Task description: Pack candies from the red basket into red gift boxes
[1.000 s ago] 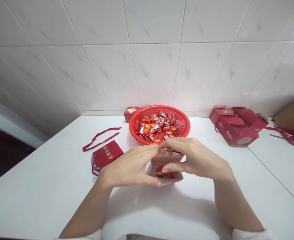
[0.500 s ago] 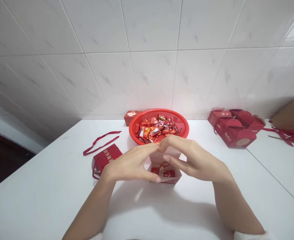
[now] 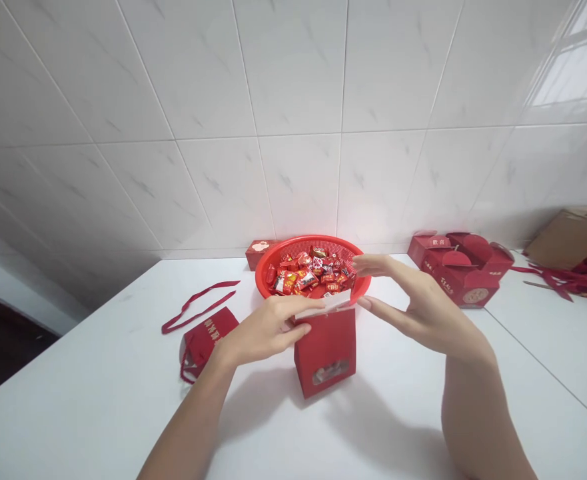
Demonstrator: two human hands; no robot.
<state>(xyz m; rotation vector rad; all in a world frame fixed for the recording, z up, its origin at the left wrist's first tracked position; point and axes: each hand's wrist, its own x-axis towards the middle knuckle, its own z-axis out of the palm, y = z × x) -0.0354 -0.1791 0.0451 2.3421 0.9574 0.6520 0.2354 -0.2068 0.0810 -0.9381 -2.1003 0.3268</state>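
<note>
A red paper candy box [image 3: 326,347] stands upright on the white table in front of me, with a clear oval window low on its front. Pale things show through that window. Its top flaps are raised and lean towards each other. My left hand [image 3: 263,330] pinches the upper left corner, thumb on the front and fingers behind the edge. Beside the upper right corner is my right hand [image 3: 418,307], fingers and thumb apart, holding nothing. Just behind the box, wrapped candies [image 3: 306,273] lie in a red plastic basket [image 3: 262,283].
To the left lie another red box [image 3: 206,340] with a cord and a dark red ribbon [image 3: 198,308]. A small red carton [image 3: 256,253] sits behind the basket. Several red boxes [image 3: 456,270] are at the back right, near a brown cardboard box [image 3: 568,240] and red ribbons. A tiled wall closes the back.
The box's open top has been drawn together, so the candies inside no longer show from above. My right hand has moved right, off the box; my left now grips its top edge.
</note>
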